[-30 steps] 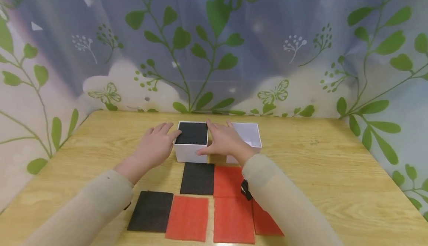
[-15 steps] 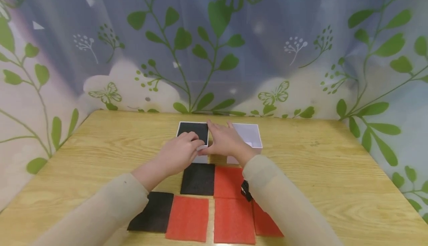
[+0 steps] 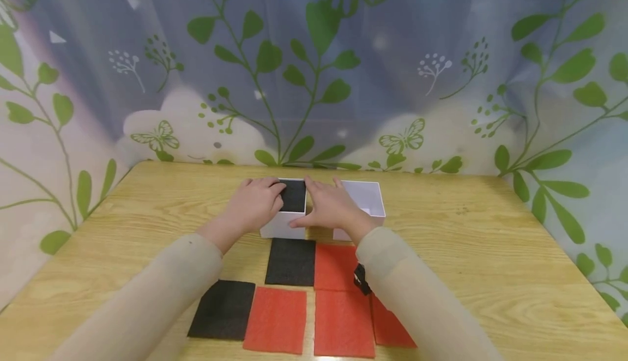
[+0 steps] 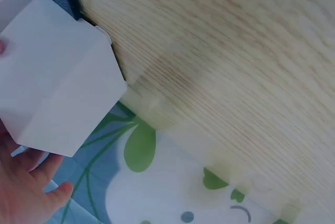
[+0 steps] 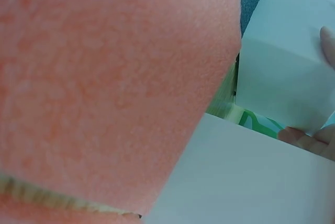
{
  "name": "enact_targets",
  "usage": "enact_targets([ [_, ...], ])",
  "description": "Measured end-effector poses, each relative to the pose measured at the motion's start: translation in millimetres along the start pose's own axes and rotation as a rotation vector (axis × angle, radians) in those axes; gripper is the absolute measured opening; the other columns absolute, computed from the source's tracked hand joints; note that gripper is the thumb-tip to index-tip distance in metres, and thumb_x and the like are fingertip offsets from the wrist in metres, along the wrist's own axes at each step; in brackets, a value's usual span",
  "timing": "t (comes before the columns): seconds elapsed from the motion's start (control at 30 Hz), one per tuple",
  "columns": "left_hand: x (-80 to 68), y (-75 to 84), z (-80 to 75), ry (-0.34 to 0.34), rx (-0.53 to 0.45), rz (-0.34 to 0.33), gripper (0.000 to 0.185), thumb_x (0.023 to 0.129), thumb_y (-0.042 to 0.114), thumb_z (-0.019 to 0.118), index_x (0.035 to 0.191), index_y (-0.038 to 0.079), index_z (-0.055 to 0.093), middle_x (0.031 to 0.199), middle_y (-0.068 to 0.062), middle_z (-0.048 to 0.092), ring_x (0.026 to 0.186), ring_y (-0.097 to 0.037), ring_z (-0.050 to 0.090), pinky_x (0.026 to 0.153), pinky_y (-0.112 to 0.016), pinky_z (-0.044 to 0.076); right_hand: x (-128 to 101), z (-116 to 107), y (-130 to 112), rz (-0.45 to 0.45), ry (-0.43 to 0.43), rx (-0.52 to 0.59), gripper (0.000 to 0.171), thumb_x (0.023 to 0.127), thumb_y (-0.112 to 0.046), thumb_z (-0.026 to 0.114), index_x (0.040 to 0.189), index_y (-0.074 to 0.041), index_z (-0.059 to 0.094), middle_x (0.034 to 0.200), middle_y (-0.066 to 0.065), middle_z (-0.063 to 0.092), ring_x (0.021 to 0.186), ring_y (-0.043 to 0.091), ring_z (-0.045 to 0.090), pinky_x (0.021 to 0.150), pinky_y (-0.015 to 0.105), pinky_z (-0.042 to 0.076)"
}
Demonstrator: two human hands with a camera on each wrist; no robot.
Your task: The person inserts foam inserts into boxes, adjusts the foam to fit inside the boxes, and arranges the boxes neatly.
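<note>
Two white boxes stand side by side on the table; the left box [image 3: 281, 226] has a black felt square [image 3: 294, 196] lying in it. My left hand [image 3: 255, 204] is over that box's left side, its fingers on the felt; in the left wrist view the left hand [image 4: 26, 190] shows fingers loosely bent at the box's top edge. My right hand [image 3: 331, 205] grips the left box's right side, thumb at the front face and fingers toward the back corner. In the right wrist view the thumb [image 5: 328, 46] lies against the white wall. The right box [image 3: 365, 197] is partly behind the right hand.
In front of the boxes lie a black square [image 3: 290, 262] and a red square [image 3: 335, 265]. Nearer are another black square [image 3: 223, 309] and several red squares, such as this red square [image 3: 276, 320]. A leaf-patterned curtain [image 3: 314, 77] hangs behind the table.
My left hand has swept across the black felt in the left box, first right toward the front edge, then back left and away toward the rear. The right hand keeps its hold.
</note>
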State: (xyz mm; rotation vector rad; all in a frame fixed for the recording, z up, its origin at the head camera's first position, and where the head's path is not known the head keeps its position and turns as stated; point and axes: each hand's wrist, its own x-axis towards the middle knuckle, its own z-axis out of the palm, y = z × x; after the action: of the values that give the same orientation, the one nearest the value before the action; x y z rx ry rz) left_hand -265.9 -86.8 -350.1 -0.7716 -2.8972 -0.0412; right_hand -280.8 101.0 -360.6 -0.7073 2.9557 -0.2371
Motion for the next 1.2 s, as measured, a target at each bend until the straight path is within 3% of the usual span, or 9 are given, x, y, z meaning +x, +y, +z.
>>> enact_targets([
  [0.23, 7.8, 3.9, -6.1, -0.022, -0.017, 0.008, 0.041, 0.098, 0.026, 0.039, 0.131, 0.006, 0.054, 0.133, -0.011, 0.050, 0.121, -0.031, 0.047, 0.102, -0.052, 0.031, 0.0, -0.7, -0.2, 0.005, -0.003, 0.005, 0.115, 0.069, -0.075, 0.058, 0.150, -0.008, 0.012, 0.150, 0.006, 0.028, 0.134, 0.022, 0.033, 0.111, 0.050, -0.001],
  [0.47, 19.1, 13.6, -8.8, -0.080, -0.039, 0.062, 0.042, 0.099, 0.026, 0.039, 0.134, 0.007, 0.051, 0.136, -0.010, 0.047, 0.122, -0.033, 0.045, 0.100, -0.051, 0.034, 0.3, -0.5, 0.5, -0.009, 0.004, 0.023, 0.114, 0.069, -0.076, 0.058, 0.150, -0.008, 0.012, 0.150, 0.005, 0.027, 0.134, 0.022, 0.032, 0.111, 0.050, -0.001],
  [0.67, 18.3, 13.2, -6.1, -0.073, -0.051, 0.074, 0.040, 0.099, 0.025, 0.038, 0.132, 0.008, 0.053, 0.135, -0.010, 0.048, 0.123, -0.032, 0.045, 0.100, -0.053, 0.034, 0.3, -0.2, 0.9, -0.001, 0.009, 0.031, 0.114, 0.069, -0.076, 0.058, 0.150, -0.009, 0.013, 0.150, 0.004, 0.028, 0.133, 0.020, 0.034, 0.111, 0.050, -0.001],
  [0.9, -12.0, 5.0, -8.7, 0.054, -0.113, 0.169, 0.034, 0.095, 0.018, 0.049, 0.124, 0.004, 0.059, 0.126, -0.013, 0.055, 0.117, -0.030, 0.051, 0.098, -0.051, 0.038, 1.2, 3.3, 1.5, 0.000, 0.007, 0.016, 0.116, 0.068, -0.077, 0.058, 0.150, -0.008, 0.013, 0.150, 0.006, 0.028, 0.133, 0.020, 0.034, 0.111, 0.050, -0.001],
  [1.2, -51.3, -0.7, -14.5, 0.155, -0.101, 0.279, 0.033, 0.089, 0.017, 0.060, 0.118, 0.001, 0.062, 0.124, -0.017, 0.055, 0.115, -0.032, 0.052, 0.095, -0.050, 0.041, 0.2, 1.1, 2.0, 0.000, 0.001, 0.017, 0.117, 0.068, -0.077, 0.058, 0.150, -0.008, 0.011, 0.150, 0.006, 0.028, 0.134, 0.021, 0.033, 0.111, 0.050, -0.001],
])
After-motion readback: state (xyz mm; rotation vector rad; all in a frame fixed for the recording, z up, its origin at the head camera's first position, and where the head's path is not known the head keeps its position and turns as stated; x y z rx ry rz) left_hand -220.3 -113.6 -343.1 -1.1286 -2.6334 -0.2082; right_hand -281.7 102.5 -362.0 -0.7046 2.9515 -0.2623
